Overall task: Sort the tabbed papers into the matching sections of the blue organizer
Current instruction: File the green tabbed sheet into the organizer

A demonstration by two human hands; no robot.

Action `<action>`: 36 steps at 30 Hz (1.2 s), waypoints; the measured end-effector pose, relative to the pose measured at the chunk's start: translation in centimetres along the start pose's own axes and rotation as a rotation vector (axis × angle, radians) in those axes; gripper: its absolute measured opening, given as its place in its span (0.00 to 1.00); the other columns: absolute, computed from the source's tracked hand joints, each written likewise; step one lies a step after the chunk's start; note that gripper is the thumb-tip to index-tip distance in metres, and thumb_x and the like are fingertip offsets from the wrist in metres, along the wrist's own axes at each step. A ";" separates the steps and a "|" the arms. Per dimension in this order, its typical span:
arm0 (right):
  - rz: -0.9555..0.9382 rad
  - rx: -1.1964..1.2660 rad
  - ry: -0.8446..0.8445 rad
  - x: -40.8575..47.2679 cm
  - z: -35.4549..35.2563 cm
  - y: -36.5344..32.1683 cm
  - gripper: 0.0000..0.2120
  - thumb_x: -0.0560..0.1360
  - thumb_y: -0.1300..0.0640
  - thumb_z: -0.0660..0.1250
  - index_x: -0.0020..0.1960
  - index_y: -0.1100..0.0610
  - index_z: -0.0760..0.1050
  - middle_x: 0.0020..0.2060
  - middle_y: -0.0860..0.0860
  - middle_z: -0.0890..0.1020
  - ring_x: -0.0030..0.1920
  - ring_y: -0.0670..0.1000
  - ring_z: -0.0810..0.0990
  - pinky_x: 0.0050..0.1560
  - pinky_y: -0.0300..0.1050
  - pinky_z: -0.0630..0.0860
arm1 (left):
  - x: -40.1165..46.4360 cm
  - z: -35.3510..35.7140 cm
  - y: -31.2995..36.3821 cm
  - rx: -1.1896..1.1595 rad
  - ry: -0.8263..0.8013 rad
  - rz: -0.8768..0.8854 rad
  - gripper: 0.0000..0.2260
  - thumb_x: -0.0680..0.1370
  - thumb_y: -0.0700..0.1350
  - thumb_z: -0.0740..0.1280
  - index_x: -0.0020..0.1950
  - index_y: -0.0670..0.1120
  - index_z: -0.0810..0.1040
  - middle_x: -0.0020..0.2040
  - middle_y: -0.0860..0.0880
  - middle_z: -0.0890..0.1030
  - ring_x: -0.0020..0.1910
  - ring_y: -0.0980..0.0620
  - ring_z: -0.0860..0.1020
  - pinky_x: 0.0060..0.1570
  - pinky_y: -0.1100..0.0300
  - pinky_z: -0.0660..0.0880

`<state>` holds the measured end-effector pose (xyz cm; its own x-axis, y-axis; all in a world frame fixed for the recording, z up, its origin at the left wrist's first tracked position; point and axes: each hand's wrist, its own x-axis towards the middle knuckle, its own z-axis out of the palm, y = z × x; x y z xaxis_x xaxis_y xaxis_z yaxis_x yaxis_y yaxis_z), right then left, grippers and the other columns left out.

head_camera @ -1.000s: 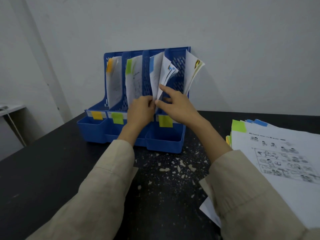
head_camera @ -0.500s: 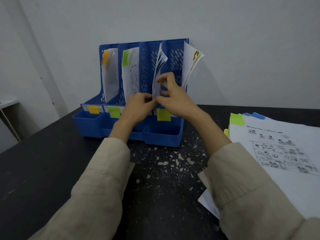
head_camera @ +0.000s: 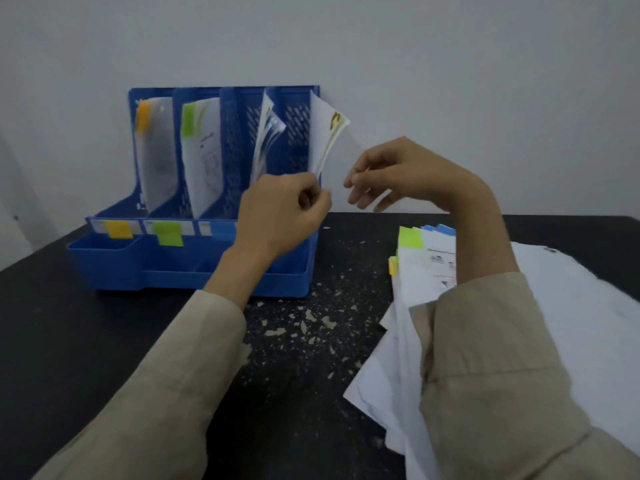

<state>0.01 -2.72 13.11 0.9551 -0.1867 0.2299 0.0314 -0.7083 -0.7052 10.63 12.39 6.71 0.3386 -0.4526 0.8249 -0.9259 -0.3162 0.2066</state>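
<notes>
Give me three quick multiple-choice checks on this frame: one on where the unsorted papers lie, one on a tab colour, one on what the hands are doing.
1. Where does the unsorted paper stack lie relative to the blue organizer?
A. To its right on the table
B. On top of it
C. To its left on the table

2. What colour is the tab on the papers in the leftmost section?
A. Pink
B. Orange
C. Purple

3. What is the right hand doing?
A. Gripping a pen
B. Pressing flat on the stack
C. Raised with loosely curled fingers, holding nothing

Answers: 1 A, the stack sits on the dark table right of the organizer. 2 B, an orange tab shows at the top of that sheet. 3 C, the right hand is in the air and holds nothing, while the left hand is curled in front of the organizer.
</notes>
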 end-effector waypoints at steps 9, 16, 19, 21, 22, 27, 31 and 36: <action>0.692 -0.060 0.334 -5.9 -6.0 11.6 0.12 0.75 0.59 0.68 0.55 0.64 0.76 0.49 0.58 0.81 0.47 0.52 0.79 0.51 0.52 0.77 | -3.4 6.2 4.4 -0.242 -0.747 0.123 0.12 0.77 0.55 0.63 0.57 0.53 0.78 0.56 0.55 0.78 0.54 0.56 0.75 0.55 0.52 0.74; 1.080 -0.026 0.555 -10.2 -7.1 17.3 0.30 0.72 0.57 0.72 0.69 0.66 0.64 0.63 0.63 0.73 0.61 0.63 0.74 0.62 0.59 0.70 | -5.7 8.3 4.7 -0.196 -0.993 0.145 0.20 0.78 0.58 0.60 0.70 0.58 0.66 0.75 0.55 0.60 0.72 0.56 0.59 0.69 0.59 0.56; 1.080 0.027 0.600 -10.2 -7.2 18.0 0.32 0.69 0.59 0.75 0.68 0.66 0.65 0.54 0.60 0.73 0.48 0.59 0.76 0.59 0.57 0.73 | -6.1 8.4 5.0 -0.192 -1.013 0.137 0.22 0.79 0.59 0.59 0.72 0.60 0.63 0.76 0.54 0.57 0.74 0.56 0.56 0.69 0.61 0.52; 1.075 0.003 0.598 -10.0 -7.1 18.2 0.35 0.67 0.60 0.77 0.68 0.66 0.65 0.59 0.61 0.75 0.53 0.61 0.77 0.58 0.56 0.73 | -6.2 8.4 5.2 -0.173 -1.030 0.134 0.23 0.78 0.61 0.57 0.73 0.61 0.60 0.77 0.54 0.55 0.75 0.56 0.55 0.72 0.56 0.50; 1.079 -0.023 0.594 -10.0 -7.1 18.2 0.34 0.67 0.59 0.77 0.67 0.67 0.65 0.61 0.62 0.74 0.58 0.62 0.76 0.57 0.56 0.72 | -6.2 8.5 5.2 -0.154 -1.041 0.140 0.23 0.78 0.62 0.55 0.74 0.62 0.59 0.77 0.54 0.54 0.75 0.55 0.54 0.74 0.52 0.49; 1.072 -0.019 0.674 -10.3 -7.1 18.5 0.31 0.64 0.60 0.79 0.63 0.66 0.71 0.60 0.61 0.76 0.60 0.62 0.75 0.59 0.56 0.74 | -6.4 8.6 5.4 -0.080 -1.099 0.138 0.25 0.77 0.64 0.51 0.74 0.65 0.52 0.78 0.54 0.49 0.76 0.55 0.49 0.72 0.49 0.40; 0.896 -0.085 0.788 -10.8 -6.9 18.5 0.13 0.66 0.57 0.77 0.46 0.59 0.77 0.54 0.59 0.80 0.52 0.56 0.78 0.55 0.47 0.73 | -6.5 8.6 5.5 -0.081 -1.107 0.127 0.25 0.78 0.64 0.50 0.74 0.66 0.50 0.78 0.54 0.48 0.76 0.55 0.48 0.72 0.49 0.38; 0.645 -0.092 0.933 -10.5 -6.7 18.0 0.09 0.73 0.61 0.71 0.52 0.63 0.80 0.49 0.59 0.82 0.44 0.52 0.76 0.51 0.42 0.72 | -6.7 8.6 5.6 -0.072 -1.108 0.132 0.26 0.77 0.65 0.50 0.74 0.66 0.46 0.78 0.54 0.48 0.76 0.56 0.47 0.73 0.47 0.38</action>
<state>-11.38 -18.03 2.48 0.1918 -0.9411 0.2784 -0.4448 -0.3362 -0.8301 4.67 6.51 -2.15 0.1660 -0.9833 -0.0745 -0.9609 -0.1783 0.2121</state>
